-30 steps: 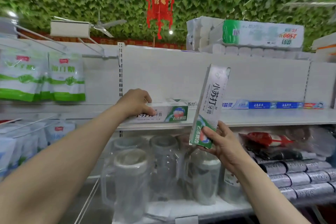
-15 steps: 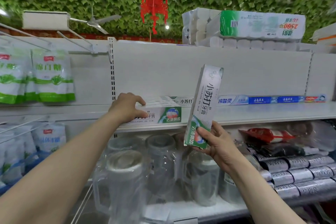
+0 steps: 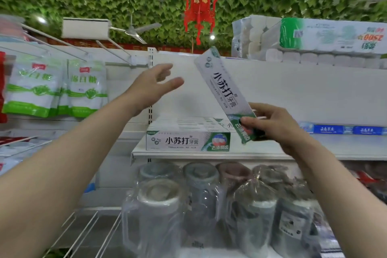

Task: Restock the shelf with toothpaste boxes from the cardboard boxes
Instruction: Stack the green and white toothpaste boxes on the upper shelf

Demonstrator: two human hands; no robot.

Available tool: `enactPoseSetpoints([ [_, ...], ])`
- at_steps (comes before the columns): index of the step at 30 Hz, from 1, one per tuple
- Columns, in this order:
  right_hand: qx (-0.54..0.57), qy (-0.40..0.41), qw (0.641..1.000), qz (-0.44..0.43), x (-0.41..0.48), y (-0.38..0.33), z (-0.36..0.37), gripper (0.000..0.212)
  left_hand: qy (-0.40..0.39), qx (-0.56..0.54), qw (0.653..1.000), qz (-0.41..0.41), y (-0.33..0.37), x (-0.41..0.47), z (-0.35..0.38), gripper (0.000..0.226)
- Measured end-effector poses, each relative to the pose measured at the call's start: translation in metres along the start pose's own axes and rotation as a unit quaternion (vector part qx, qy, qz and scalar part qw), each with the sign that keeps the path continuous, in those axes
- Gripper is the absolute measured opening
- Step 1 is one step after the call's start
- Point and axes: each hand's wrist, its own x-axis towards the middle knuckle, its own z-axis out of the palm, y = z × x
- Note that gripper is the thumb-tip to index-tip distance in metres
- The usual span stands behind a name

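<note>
Right, I'm holding one toothpaste box [image 3: 225, 94] in the right hand [image 3: 272, 125], pinching its green lower end between thumb and fingers. The long body is sticking up and tilting left, which is leaving the top end free for a second grip. It's hanging in the air in front of the shelf [image 3: 314, 151], above and just right of the stacked boxes [image 3: 188, 140]; whether it's touching them I can't tell.

The left hand [image 3: 150, 88] is gripping nothing, fingers spread and relaxed, hovering above the stack's left end and pointing toward the box. I'm reading that as lining up a two-handed lay-down.

The stack is lying flat at the shelf's left end, labels facing the aisle. So I'm judging the held box is going down flat the same way, on top or alongside. It needs rotating level first. Risk: nudging the front box off the shelf lip.

Further out, blue boxes [image 3: 343, 130] are lining the shelf back on the right and wrapped jugs [image 3: 159, 211] are sitting below. Green-and-white bags [image 3: 83, 88] are hanging left. Cardboard boxes aren't showing.
</note>
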Motion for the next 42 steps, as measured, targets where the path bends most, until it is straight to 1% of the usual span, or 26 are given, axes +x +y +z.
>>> enactPoseSetpoints([
  [5, -0.149, -0.052, 0.987, -0.025, 0.060, -0.015, 0.005, 0.038, -0.052, -0.024, 0.998, -0.034, -0.008, 0.010, 0.002, 0.088],
  [8, -0.217, -0.089, 0.972, -0.031, 0.087, -0.008, 0.015, 0.039, -0.057, 0.015, 0.998, -0.038, -0.031, 0.015, 0.005, 0.088],
  [10, -0.237, -0.090, 0.967, -0.035, 0.101, 0.000, 0.023, 0.041, -0.054, 0.043, 0.996, -0.053, -0.047, 0.019, 0.007, 0.082],
  [12, -0.258, -0.084, 0.962, -0.042, 0.111, 0.009, 0.030, 0.043, -0.051, 0.077, 0.993, -0.072, -0.062, 0.023, 0.009, 0.067],
  [16, -0.260, -0.068, 0.962, -0.037, 0.128, 0.030, 0.039, 0.060, -0.027, 0.087, 0.988, -0.126, -0.087, 0.034, 0.014, 0.061],
  [20, -0.260, -0.059, 0.963, -0.041, 0.141, 0.041, 0.043, 0.062, -0.003, 0.077, 0.984, -0.158, -0.100, 0.042, 0.021, 0.054],
  [22, -0.262, -0.058, 0.962, -0.041, 0.146, 0.043, 0.045, 0.063, 0.005, 0.071, 0.983, -0.167, -0.106, 0.044, 0.024, 0.058],
  [26, -0.271, -0.053, 0.960, -0.041, 0.153, 0.047, 0.048, 0.059, 0.021, 0.098, 0.976, -0.194, -0.119, 0.045, 0.029, 0.071],
  [29, -0.292, -0.046, 0.955, -0.036, 0.154, 0.049, 0.050, 0.057, 0.024, 0.095, 0.975, -0.198, -0.122, 0.045, 0.033, 0.074],
  [32, -0.317, -0.046, 0.947, -0.028, 0.152, 0.048, 0.050, 0.059, 0.023, 0.104, 0.973, -0.205, -0.118, 0.044, 0.034, 0.079],
  [36, -0.336, -0.050, 0.940, -0.020, 0.139, 0.032, 0.046, 0.070, 0.046, 0.108, 0.969, -0.219, -0.101, 0.039, 0.030, 0.090],
  [39, -0.360, -0.033, 0.932, -0.030, 0.125, 0.010, 0.040, 0.072, 0.062, 0.126, 0.969, -0.205, -0.079, 0.030, 0.022, 0.085],
  [42, -0.370, -0.039, 0.928, -0.022, 0.108, -0.016, 0.036, 0.072, 0.064, 0.141, 0.971, -0.183, -0.055, 0.018, 0.011, 0.083],
])
